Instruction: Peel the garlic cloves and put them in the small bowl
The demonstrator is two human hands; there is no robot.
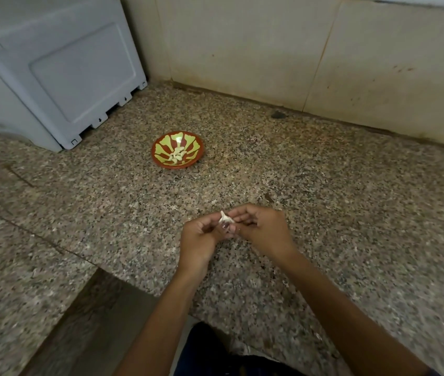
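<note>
A white garlic piece (pixel 225 219) with papery skin sits between my two hands, a little above the speckled granite counter (pixel 351 199). My left hand (pixel 202 237) holds it from the left with curled fingers. My right hand (pixel 263 226) pinches it from the right with fingertips. A small red bowl (pixel 158 147) with a yellow-green pattern stands on the counter beyond my hands, to the left. Several peeled cloves (pixel 178 154) lie in its middle.
A grey plastic appliance (pixel 60 74) stands at the back left of the counter. A beige tiled wall (pixel 297 50) runs along the back. The counter's edge (pixel 101 267) drops off at the lower left. A dark speck (pixel 278 114) lies near the wall.
</note>
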